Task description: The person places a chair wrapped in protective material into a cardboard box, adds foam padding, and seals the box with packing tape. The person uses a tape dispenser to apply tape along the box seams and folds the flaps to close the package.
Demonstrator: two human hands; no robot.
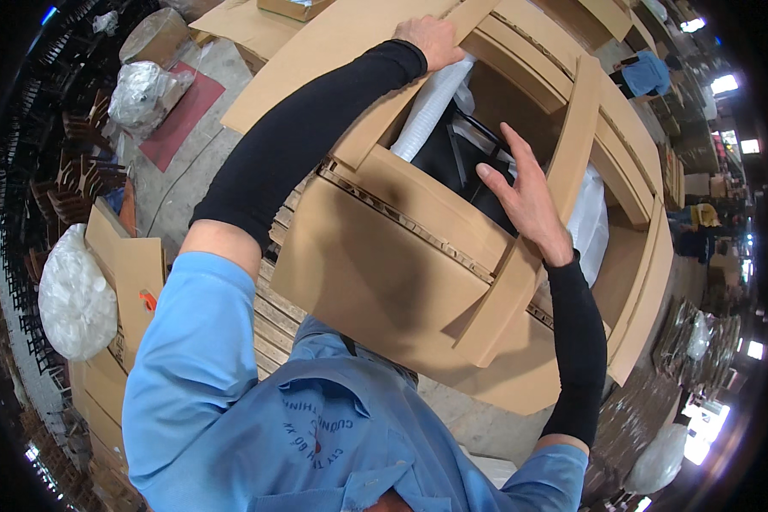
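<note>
In front of me stands a large open cardboard carton [350, 264] with its flaps folded outward. Inside are a black item with a thin frame [461, 158] and a long piece in white foam wrap [427, 111]; their kind is partly hidden. At the carton's far left, my left hand [431, 43] is closed over a cardboard strip [474, 15], close to the end of the foam-wrapped piece. My right hand [527, 200] is open, thumb and fingers apart, over the black item. It is beside a second cardboard strip [574, 128] lying across the opening.
More white wrapping [587, 218] shows in the carton's right part. Slats of a wooden pallet [269, 320] lie under its left side. Bagged bundles [77, 294] and flat cardboard [138, 277] are at left. A person in blue [644, 75] is at far right.
</note>
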